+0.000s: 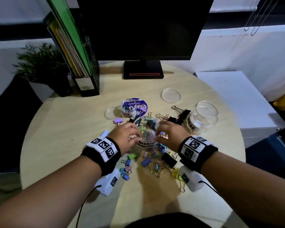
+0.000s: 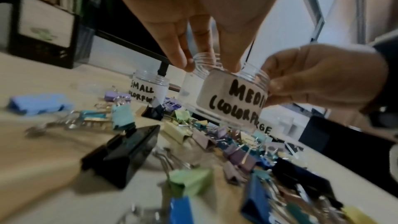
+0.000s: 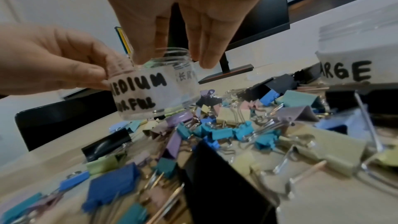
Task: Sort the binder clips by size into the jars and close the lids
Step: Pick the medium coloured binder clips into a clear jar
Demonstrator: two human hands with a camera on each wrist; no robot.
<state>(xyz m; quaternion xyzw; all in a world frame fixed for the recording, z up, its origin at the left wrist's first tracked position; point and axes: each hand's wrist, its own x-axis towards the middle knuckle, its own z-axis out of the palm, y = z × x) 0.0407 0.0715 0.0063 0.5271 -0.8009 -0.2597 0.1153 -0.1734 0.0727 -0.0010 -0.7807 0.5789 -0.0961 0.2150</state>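
Round desk [image 1: 59, 129] strewn with unsorted binder clips [image 1: 156, 160], both hands [image 1: 127, 137] [image 1: 169, 134] gripping seemingly empty, lidless medium jar [image 1: 146, 134]; sorting barely begun.

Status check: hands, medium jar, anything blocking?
Left hand and right hand both grip the medium jar, open, held above the binder clip pile. No lid on it. Nothing blocking.

The head camera is looking steeply down onto the round table [image 1: 56, 145]. Both wrist cameras are facing forward, low and close, sharing the medium jar [image 2: 226, 98] between them.
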